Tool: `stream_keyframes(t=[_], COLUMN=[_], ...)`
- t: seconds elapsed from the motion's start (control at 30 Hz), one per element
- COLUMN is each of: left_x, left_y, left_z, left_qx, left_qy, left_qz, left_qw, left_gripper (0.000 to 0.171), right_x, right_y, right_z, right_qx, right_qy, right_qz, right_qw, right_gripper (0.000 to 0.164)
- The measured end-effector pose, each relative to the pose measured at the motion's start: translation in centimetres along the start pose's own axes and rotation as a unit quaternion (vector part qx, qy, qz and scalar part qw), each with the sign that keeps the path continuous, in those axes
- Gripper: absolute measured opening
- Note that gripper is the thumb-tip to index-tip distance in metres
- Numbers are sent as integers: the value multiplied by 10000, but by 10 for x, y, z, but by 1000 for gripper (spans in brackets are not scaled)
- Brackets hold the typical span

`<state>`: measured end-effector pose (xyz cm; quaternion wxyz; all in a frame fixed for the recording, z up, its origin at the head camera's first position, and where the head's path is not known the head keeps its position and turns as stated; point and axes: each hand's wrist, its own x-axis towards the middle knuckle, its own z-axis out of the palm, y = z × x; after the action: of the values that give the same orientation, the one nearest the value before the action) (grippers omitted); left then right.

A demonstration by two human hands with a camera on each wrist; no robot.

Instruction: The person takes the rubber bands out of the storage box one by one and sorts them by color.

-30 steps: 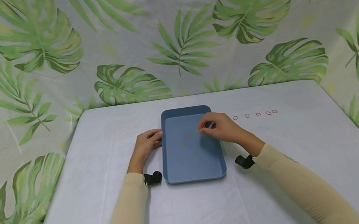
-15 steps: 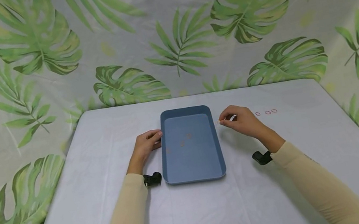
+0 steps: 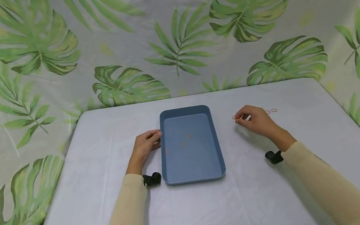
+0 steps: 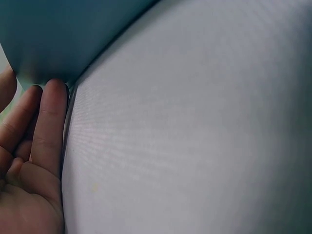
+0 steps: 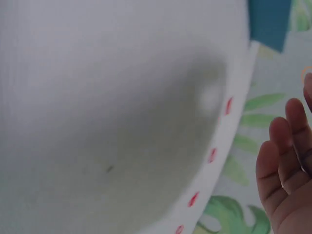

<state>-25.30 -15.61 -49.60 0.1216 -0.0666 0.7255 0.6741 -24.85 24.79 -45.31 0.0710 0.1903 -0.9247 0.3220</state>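
Note:
A blue rectangular tray (image 3: 192,162) lies on the white-covered table. My left hand (image 3: 147,144) holds its left side, thumb at the rim and fingers against the outer wall, as the left wrist view shows the hand (image 4: 36,161) and the tray wall (image 4: 73,34). Right of the tray, my right hand (image 3: 255,121) pinches a thin orange loop, probably a rubber band (image 5: 305,73), seen at the edge of the right wrist view. Beside those fingertips is a red ring (image 3: 234,117); two more red rings (image 3: 274,110) show past the knuckles, others being hidden by the hand.
Faint orange loops (image 3: 188,136) lie inside the tray. The right wrist view shows several red rings (image 5: 212,155) in a row near the table's far edge. A leaf-printed cloth (image 3: 191,54) hangs behind the white table (image 3: 198,214).
My right hand has moved from above the tray to the right, over the row of red rings, with the loop in its fingertips. The left hand stays at the tray's side.

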Motion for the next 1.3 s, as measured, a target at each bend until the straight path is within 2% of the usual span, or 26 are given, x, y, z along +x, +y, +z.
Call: stream_keyframes(t=[0.17,0.3,0.73,1.3], left_x=[1,2,1,0], left_y=[0,0,-2,0], left_z=[-1,-1,-2,-1], left_qx=[8,16,87,61], left_qy=[-22,-26,-36,9], left_qz=[-39,-25,31,46], left_qw=[10000,10000,10000,10000], left_gripper=[39,39,39,39], right_x=[3,5,11,11], right_y=[16,22,19,22], right_z=[0,2,12,15], right_qx=[-399,-477,-675,-777], right_qy=[-177,-407,-999,-1078], right_qz=[281,482,917,757], right_qw=[9987,9969,9885,9882], right_gripper=[9,10,11,8])
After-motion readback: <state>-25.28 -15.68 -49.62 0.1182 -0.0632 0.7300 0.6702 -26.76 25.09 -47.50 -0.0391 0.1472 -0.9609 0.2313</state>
